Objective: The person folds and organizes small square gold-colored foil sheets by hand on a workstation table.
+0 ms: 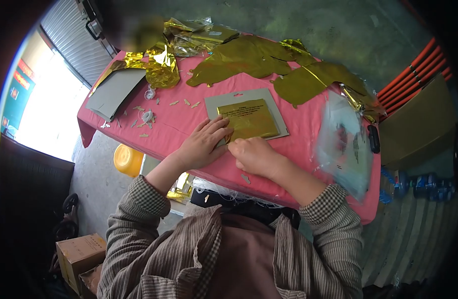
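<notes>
Hands (pixel 205 143) hide the near-left corner of the gold packet (pixel 259 123), whose print (pixel 245 110) is too small to read.

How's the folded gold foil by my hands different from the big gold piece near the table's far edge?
The folded foil is a compact, straight-edged packet; the big piece is spread out with a curved outline. The folded foil shows dark printing; I see none on the big piece. The folded foil lies on a grey card, the big piece on the pink tablecloth. Both are gold.
</notes>
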`<move>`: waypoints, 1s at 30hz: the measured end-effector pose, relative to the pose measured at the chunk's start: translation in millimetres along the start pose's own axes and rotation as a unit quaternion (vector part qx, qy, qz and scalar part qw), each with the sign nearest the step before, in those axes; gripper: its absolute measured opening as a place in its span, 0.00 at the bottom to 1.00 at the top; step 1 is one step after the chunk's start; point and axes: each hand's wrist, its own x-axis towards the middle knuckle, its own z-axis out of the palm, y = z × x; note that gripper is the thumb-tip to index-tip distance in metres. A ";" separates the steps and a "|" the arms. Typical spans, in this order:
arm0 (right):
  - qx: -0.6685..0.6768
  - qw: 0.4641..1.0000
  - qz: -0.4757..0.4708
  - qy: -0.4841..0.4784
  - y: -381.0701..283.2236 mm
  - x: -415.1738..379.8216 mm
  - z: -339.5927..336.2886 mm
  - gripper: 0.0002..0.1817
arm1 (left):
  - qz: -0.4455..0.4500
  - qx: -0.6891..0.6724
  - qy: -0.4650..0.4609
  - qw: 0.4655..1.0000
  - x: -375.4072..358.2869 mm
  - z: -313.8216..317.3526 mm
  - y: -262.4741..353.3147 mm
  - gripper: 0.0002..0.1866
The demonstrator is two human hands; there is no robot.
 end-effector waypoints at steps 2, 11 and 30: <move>0.037 0.999 -0.019 0.004 7.2 -5.3 -2.0 0.05 | 0.002 0.012 -0.001 1.000 0.6 0.1 2.9 0.23; 0.478 0.877 0.031 -0.031 37.4 -77.6 -53.0 0.02 | -0.020 -0.003 -0.043 0.999 1.2 -3.9 4.1 0.27; 0.616 0.769 0.113 0.131 42.2 -152.9 -75.6 0.06 | 0.029 -0.040 0.010 0.999 -19.0 -26.7 25.8 0.23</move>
